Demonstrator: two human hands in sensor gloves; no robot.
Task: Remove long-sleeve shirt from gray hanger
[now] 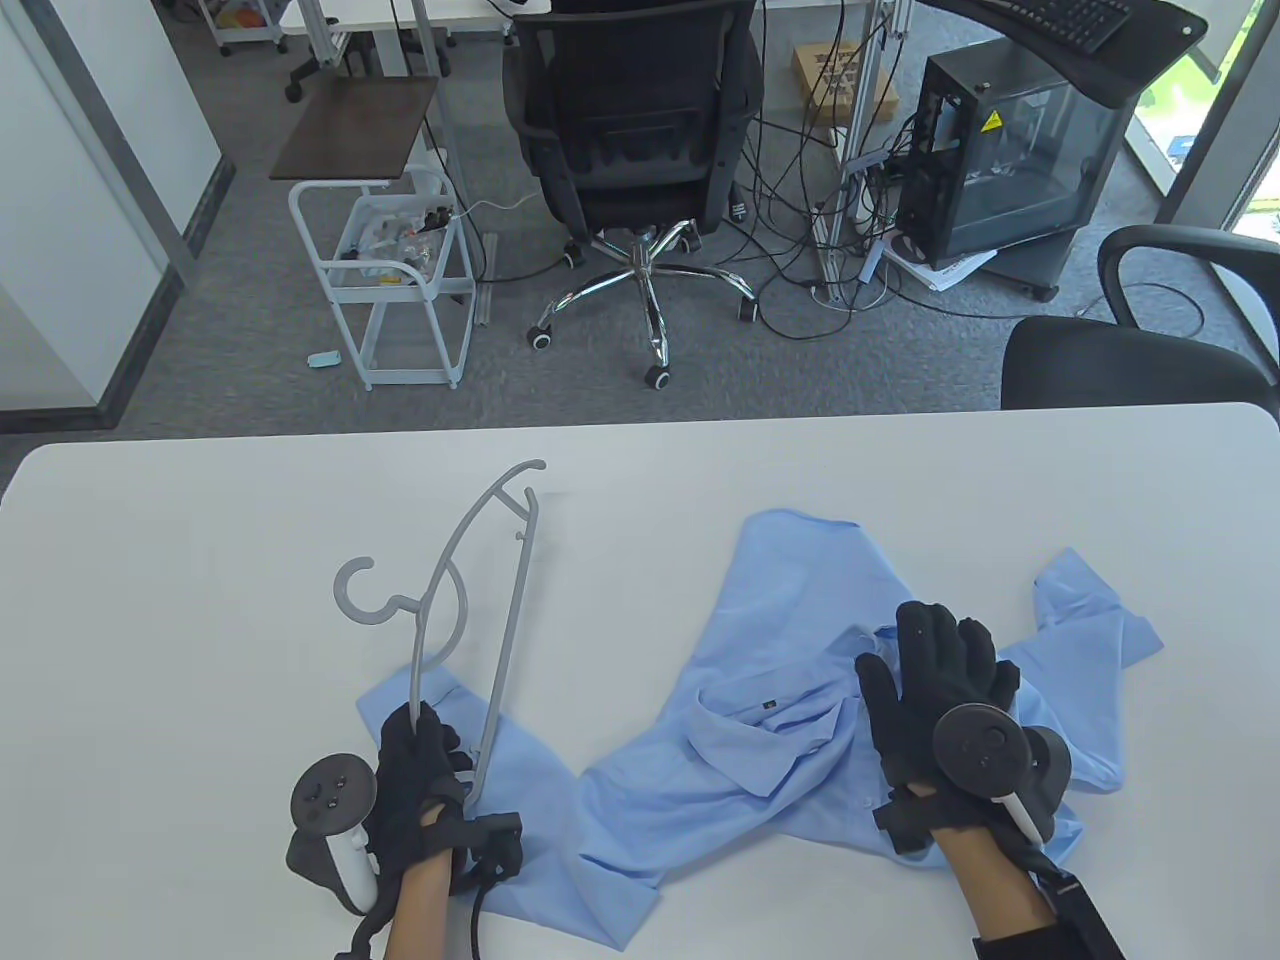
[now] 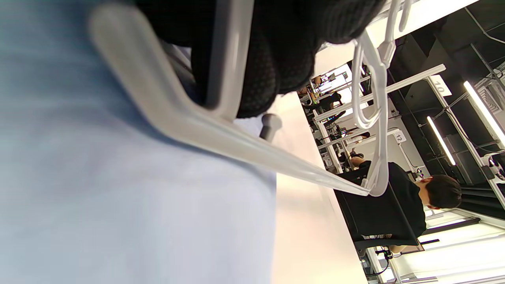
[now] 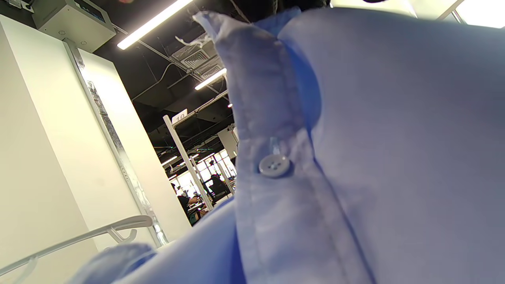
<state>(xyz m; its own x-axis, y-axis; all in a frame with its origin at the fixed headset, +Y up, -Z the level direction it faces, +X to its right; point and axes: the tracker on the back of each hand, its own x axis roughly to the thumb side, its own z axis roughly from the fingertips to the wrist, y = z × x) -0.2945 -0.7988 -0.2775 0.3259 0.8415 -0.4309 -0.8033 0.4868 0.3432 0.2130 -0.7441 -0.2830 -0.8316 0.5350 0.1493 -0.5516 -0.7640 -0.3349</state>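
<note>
A light blue long-sleeve shirt (image 1: 770, 690) lies crumpled on the white table (image 1: 200, 560), with one sleeve (image 1: 540, 790) stretching left under my left hand. The gray hanger (image 1: 480, 600) lies outside the shirt, on the table and over that sleeve, hook pointing left. My left hand (image 1: 420, 770) grips the hanger's near end; the left wrist view shows the hanger (image 2: 221, 130) held in the gloved fingers (image 2: 276, 59) above the blue cloth (image 2: 118, 205). My right hand (image 1: 935, 690) rests flat on the shirt with fingers spread. The right wrist view shows the shirt placket and a button (image 3: 274, 165) close up.
Beyond the table's far edge stand a black office chair (image 1: 630, 150), a white wire cart (image 1: 400, 280), a computer case (image 1: 1010, 160) with loose cables, and another chair (image 1: 1130, 360) at the right.
</note>
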